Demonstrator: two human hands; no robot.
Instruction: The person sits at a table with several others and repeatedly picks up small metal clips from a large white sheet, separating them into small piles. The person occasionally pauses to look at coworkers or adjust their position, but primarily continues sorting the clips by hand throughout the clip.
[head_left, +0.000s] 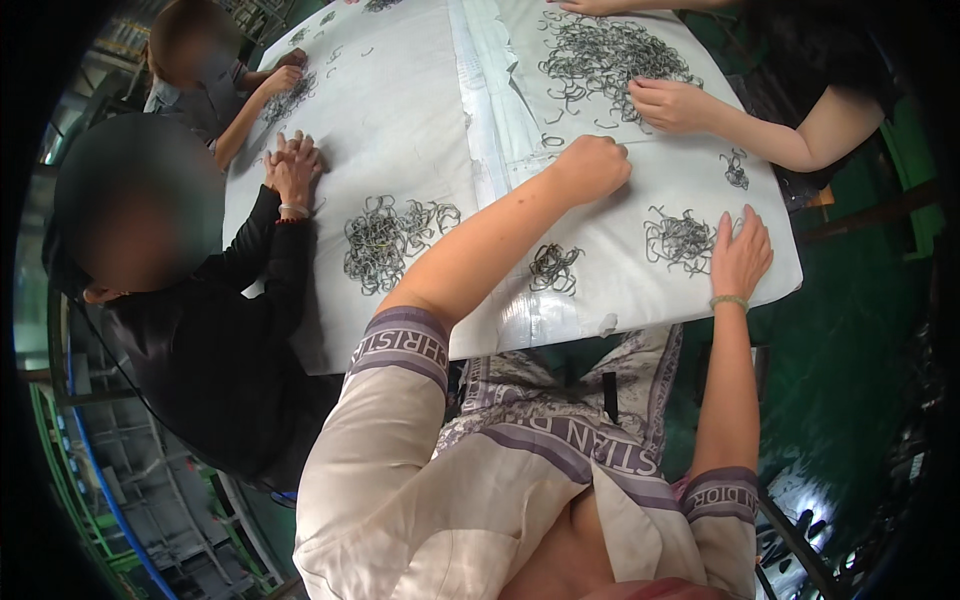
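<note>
Metal hooks [678,242] sit on the white tabletop [390,120] beside the loosely spread right hand [742,252], whose careless sweep could scatter them, while the left hand [594,170] curls, any pinch impossible to tell.

Worn on the head, the camera looks steeply down and forward through a wide fisheye lens. It sits close above the wearer's pale shirt [390,510], which fills the lower middle; the left hand [592,168] and right hand [741,252] are farther off, over the desk [390,95]. The desk stretches away toward the top, where the view cuts it off. Straight edges bend near the dark rim, and green floor [850,340] shows at the right.
</note>
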